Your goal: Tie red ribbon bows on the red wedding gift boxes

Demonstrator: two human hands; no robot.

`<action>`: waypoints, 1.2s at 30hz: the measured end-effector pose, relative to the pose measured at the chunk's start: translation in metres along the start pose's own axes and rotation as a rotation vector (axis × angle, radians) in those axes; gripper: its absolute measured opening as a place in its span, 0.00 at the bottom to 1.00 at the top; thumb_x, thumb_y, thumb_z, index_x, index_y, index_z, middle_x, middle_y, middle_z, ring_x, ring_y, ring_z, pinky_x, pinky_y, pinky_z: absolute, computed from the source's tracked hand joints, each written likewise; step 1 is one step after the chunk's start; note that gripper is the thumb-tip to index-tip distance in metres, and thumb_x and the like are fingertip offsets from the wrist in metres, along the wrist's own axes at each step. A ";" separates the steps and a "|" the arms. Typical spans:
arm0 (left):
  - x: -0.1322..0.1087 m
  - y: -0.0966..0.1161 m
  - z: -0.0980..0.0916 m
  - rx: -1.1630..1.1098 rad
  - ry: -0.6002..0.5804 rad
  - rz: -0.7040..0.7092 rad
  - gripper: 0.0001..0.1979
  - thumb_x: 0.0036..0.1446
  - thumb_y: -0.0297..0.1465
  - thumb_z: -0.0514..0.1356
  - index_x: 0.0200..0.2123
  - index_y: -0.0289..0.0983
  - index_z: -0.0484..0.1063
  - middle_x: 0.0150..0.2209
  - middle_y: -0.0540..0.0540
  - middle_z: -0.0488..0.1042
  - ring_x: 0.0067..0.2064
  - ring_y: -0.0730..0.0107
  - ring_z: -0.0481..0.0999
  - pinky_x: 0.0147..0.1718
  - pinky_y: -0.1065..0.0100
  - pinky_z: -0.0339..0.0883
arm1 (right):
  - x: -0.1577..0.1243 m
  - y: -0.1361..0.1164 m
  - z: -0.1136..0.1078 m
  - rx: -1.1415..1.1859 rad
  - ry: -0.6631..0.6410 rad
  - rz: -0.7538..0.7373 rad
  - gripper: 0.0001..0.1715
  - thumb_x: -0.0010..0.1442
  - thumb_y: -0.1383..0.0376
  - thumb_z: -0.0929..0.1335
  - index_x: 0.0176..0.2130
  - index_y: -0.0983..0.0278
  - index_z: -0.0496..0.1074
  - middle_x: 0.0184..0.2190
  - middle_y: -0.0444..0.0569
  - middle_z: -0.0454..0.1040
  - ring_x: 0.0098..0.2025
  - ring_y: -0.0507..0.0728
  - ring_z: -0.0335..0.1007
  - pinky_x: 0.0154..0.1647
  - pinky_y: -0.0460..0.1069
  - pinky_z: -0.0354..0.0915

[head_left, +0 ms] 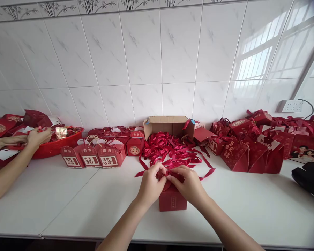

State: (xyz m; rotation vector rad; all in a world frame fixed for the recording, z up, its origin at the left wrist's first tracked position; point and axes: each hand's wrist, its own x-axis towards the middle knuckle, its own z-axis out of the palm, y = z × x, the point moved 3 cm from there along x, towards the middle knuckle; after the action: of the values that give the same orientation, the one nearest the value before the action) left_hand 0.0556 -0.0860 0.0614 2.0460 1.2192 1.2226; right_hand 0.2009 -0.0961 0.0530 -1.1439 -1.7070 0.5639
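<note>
A small red gift box (172, 201) stands on the white table (251, 209) right in front of me. My left hand (150, 184) and my right hand (189, 184) meet over its top, fingers pinched on a red ribbon (164, 173) at the box's handle. Loose ends of that ribbon trail out to both sides. Just behind lies a heap of red ribbons (172, 151) spilling from an open cardboard box (170, 125).
Rows of closed red gift boxes (94, 155) stand at the left, more red boxes and bags (251, 146) at the right. Another person's hands (36, 136) reach into a red basin (56, 146) at far left. A black object (310, 179) lies at the right edge.
</note>
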 end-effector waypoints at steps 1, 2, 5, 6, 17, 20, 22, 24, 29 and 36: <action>0.000 0.000 0.000 0.007 -0.008 -0.003 0.07 0.49 0.22 0.54 0.27 0.39 0.60 0.32 0.51 0.72 0.33 0.70 0.71 0.32 0.70 0.63 | 0.000 0.002 0.000 -0.005 -0.008 0.012 0.09 0.56 0.63 0.68 0.36 0.62 0.78 0.34 0.50 0.74 0.35 0.57 0.71 0.38 0.50 0.66; 0.000 0.000 0.001 0.005 -0.017 -0.008 0.07 0.49 0.21 0.53 0.27 0.39 0.60 0.32 0.50 0.73 0.33 0.70 0.71 0.32 0.70 0.63 | 0.000 0.004 0.000 -0.008 -0.010 0.024 0.08 0.56 0.64 0.68 0.35 0.62 0.78 0.33 0.50 0.73 0.34 0.56 0.70 0.38 0.50 0.67; 0.002 -0.002 0.000 -0.035 -0.040 -0.027 0.07 0.51 0.22 0.52 0.27 0.39 0.59 0.32 0.50 0.72 0.33 0.70 0.71 0.30 0.71 0.62 | 0.001 0.008 0.000 -0.015 0.008 0.048 0.08 0.56 0.65 0.68 0.31 0.63 0.78 0.34 0.51 0.70 0.36 0.57 0.69 0.39 0.52 0.67; 0.002 -0.002 0.000 -0.049 -0.046 -0.031 0.07 0.51 0.22 0.52 0.27 0.39 0.58 0.32 0.50 0.72 0.33 0.71 0.71 0.30 0.71 0.61 | 0.001 0.009 -0.001 -0.008 0.017 0.065 0.08 0.56 0.64 0.68 0.30 0.63 0.77 0.36 0.52 0.69 0.38 0.58 0.69 0.42 0.53 0.66; 0.010 -0.005 0.003 -0.140 -0.156 0.067 0.04 0.55 0.24 0.52 0.32 0.39 0.59 0.34 0.50 0.67 0.35 0.72 0.69 0.36 0.70 0.65 | 0.002 0.011 0.002 0.256 -0.228 0.108 0.19 0.60 0.55 0.65 0.24 0.64 0.72 0.58 0.53 0.65 0.64 0.64 0.51 0.60 0.59 0.52; 0.013 -0.012 0.002 -0.183 -0.127 -0.022 0.06 0.55 0.28 0.56 0.36 0.39 0.59 0.37 0.48 0.67 0.36 0.71 0.71 0.34 0.69 0.66 | 0.002 0.018 0.005 0.324 -0.123 0.216 0.20 0.58 0.52 0.66 0.27 0.64 0.75 0.52 0.56 0.70 0.60 0.64 0.59 0.56 0.56 0.57; 0.011 -0.013 -0.001 -0.130 -0.133 -0.037 0.05 0.55 0.29 0.56 0.34 0.39 0.60 0.36 0.48 0.68 0.36 0.70 0.71 0.34 0.68 0.66 | 0.002 0.020 0.006 0.271 -0.077 0.238 0.19 0.57 0.52 0.67 0.29 0.64 0.76 0.50 0.56 0.71 0.57 0.63 0.62 0.54 0.55 0.59; 0.006 -0.009 -0.004 -0.042 -0.164 0.002 0.02 0.55 0.29 0.56 0.34 0.39 0.65 0.37 0.47 0.71 0.39 0.67 0.71 0.38 0.66 0.66 | 0.001 0.020 0.008 0.235 -0.088 0.235 0.18 0.57 0.53 0.67 0.30 0.63 0.77 0.51 0.55 0.70 0.55 0.63 0.64 0.53 0.55 0.61; 0.002 0.001 -0.006 0.047 -0.162 0.004 0.05 0.54 0.32 0.60 0.34 0.39 0.74 0.38 0.45 0.76 0.41 0.62 0.72 0.42 0.63 0.65 | -0.001 0.012 0.001 0.200 -0.157 0.215 0.21 0.60 0.53 0.64 0.28 0.63 0.77 0.51 0.55 0.71 0.58 0.64 0.60 0.55 0.57 0.59; 0.013 0.001 -0.009 0.028 -0.268 -0.033 0.03 0.49 0.31 0.63 0.26 0.38 0.77 0.31 0.46 0.77 0.36 0.64 0.74 0.39 0.64 0.67 | -0.005 -0.001 -0.018 -0.048 -0.337 -0.026 0.16 0.62 0.61 0.62 0.35 0.60 0.78 0.45 0.52 0.76 0.57 0.63 0.63 0.51 0.56 0.61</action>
State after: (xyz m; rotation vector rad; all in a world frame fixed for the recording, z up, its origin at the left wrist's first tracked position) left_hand 0.0511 -0.0759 0.0722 2.1193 1.1421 0.8850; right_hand 0.2173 -0.1034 0.0590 -1.1047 -2.0288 0.7353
